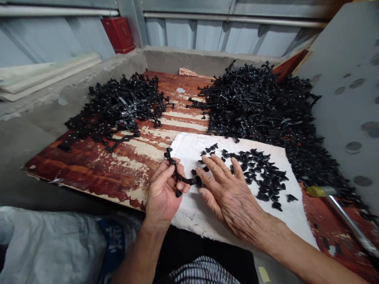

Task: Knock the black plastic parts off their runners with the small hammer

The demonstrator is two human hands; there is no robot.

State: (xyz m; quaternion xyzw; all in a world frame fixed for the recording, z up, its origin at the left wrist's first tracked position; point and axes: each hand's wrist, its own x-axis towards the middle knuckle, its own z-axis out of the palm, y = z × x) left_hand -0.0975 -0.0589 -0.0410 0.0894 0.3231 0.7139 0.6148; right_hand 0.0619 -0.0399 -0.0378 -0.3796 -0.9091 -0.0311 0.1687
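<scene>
My left hand is closed round a black branched part with rounded knobs at its ends. One arm of that part points right, towards my right hand. My right hand is palm down with fingers spread over a white cloth, its fingertips among small black curved pieces. Whether its fingertips touch the end of the branched part, I cannot tell. Many more of the small pieces lie loose on the cloth, to the right of that hand.
A heap of black branched parts lies on the worn red-brown board; a larger black heap stands back right. A yellow-headed hammer-like tool lies at right. A red box stands by the wall; a grey spotted panel leans right.
</scene>
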